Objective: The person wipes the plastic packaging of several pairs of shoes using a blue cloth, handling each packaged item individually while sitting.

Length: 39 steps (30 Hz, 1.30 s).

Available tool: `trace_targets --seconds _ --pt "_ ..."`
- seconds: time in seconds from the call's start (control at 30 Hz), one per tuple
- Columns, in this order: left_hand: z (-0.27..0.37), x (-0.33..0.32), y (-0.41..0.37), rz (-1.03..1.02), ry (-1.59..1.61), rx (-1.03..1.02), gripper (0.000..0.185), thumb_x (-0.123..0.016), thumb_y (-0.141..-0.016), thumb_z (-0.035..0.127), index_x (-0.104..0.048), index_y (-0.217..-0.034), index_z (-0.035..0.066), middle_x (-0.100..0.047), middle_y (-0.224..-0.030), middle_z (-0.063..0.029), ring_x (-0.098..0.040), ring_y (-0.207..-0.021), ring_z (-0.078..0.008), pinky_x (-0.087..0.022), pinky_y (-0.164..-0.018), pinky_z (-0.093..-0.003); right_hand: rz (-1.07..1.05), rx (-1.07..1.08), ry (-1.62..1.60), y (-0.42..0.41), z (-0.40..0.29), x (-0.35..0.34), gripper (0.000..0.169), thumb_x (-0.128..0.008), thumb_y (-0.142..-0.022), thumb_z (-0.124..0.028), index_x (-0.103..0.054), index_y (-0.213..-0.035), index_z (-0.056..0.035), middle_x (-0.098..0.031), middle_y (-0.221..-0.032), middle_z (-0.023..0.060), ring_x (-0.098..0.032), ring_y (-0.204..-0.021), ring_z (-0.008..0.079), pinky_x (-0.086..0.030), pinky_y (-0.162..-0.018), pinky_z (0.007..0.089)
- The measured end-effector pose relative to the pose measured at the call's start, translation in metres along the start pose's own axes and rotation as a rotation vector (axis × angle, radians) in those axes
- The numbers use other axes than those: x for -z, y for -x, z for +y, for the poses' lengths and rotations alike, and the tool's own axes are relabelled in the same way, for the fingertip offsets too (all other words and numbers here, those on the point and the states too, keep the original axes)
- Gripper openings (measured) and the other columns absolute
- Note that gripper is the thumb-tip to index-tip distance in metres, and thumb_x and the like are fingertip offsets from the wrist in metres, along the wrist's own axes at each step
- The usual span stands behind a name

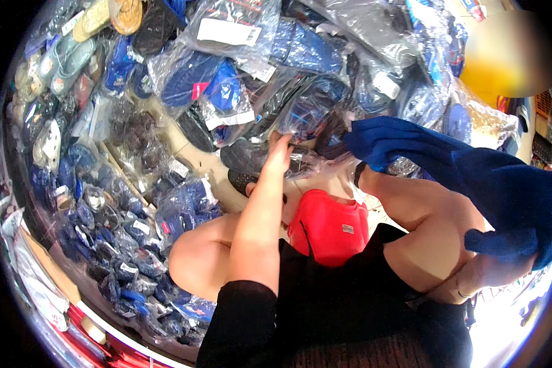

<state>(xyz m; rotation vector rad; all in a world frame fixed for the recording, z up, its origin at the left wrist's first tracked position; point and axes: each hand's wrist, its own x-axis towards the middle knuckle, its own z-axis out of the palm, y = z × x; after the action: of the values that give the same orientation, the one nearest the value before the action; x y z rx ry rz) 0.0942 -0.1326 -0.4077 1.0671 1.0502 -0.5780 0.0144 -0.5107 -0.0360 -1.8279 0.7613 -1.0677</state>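
My left hand reaches forward, with its fingers at the edge of a clear plastic bag holding dark footwear. Whether they pinch the plastic cannot be made out. Just under that hand lie black slippers in clear wrap. On the right, my right hand is blurred and partly covered beside a dark blue cloth. The cloth stretches over my right leg towards the bagged footwear. Between my bent knees a red plastic stool with a small label shows.
Bagged slippers and sandals, mostly blue or black, heap up ahead and along my left. Grey-green clogs sit at the far left. Patches of pale tiled floor show among the bags. Another person in yellow is at the upper right.
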Motion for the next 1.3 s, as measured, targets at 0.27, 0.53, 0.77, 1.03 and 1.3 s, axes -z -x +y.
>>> trace_targets --seconds 0.27,0.53,0.77,1.03,1.3 --pt "0.006 -0.036 0.008 -0.178 0.08 0.058 0.038 -0.074 -0.077 0.022 -0.06 -0.108 0.004 -0.066 -0.096 -0.0062 -0.062 -0.079 -0.0218 -0.052 -0.07 -0.0362 -0.075 0.023 -0.041 -0.012 0.014 -0.001 0.04 -0.06 -0.089 -0.025 -0.058 -0.119 0.0004 -0.062 -0.117 0.0171 -0.063 -0.1 0.0244 -0.054 -0.087 0.0345" --pt "0.044 -0.03 0.111 -0.073 -0.003 -0.021 0.031 -0.063 -0.079 0.02 -0.06 -0.101 -0.002 -0.062 -0.092 -0.0101 -0.064 -0.074 -0.0215 -0.055 -0.059 -0.0364 -0.193 -0.021 -0.177 -0.01 0.035 -0.004 0.038 -0.065 -0.085 -0.022 -0.062 -0.116 0.0009 -0.063 -0.113 0.0187 -0.064 -0.098 0.0249 -0.054 -0.087 0.0359" --pt "0.055 0.021 0.27 -0.079 0.107 -0.215 0.032 -0.064 -0.081 0.022 -0.06 -0.104 0.001 -0.064 -0.093 -0.0092 -0.064 -0.078 -0.0185 -0.052 -0.06 -0.0344 -0.089 -0.201 -0.604 0.018 -0.026 -0.061 0.038 -0.062 -0.085 -0.017 -0.06 -0.117 0.0038 -0.061 -0.117 0.0195 -0.062 -0.1 0.0281 -0.055 -0.084 0.0381" --pt "0.025 0.102 0.38 -0.81 0.396 -0.17 0.044 -0.057 -0.084 0.012 -0.048 -0.125 -0.002 -0.064 -0.1 -0.0114 -0.064 -0.084 -0.0185 -0.053 -0.068 -0.0336 -0.169 0.184 -0.762 -0.012 -0.121 -0.012 0.042 -0.063 -0.083 -0.019 -0.059 -0.12 0.001 -0.06 -0.12 0.0156 -0.059 -0.106 0.0272 -0.049 -0.092 0.0402" --pt "0.014 0.124 0.433 -0.311 0.161 -0.437 0.065 -0.055 -0.077 0.011 -0.037 -0.138 -0.003 -0.055 -0.127 -0.0174 -0.055 -0.115 -0.0266 -0.044 -0.099 -0.0409 -0.59 0.658 -0.148 0.073 -0.099 0.036 0.059 -0.074 -0.064 -0.023 -0.06 -0.118 -0.0022 -0.062 -0.116 0.0154 -0.056 -0.109 0.0323 -0.042 -0.099 0.0464"
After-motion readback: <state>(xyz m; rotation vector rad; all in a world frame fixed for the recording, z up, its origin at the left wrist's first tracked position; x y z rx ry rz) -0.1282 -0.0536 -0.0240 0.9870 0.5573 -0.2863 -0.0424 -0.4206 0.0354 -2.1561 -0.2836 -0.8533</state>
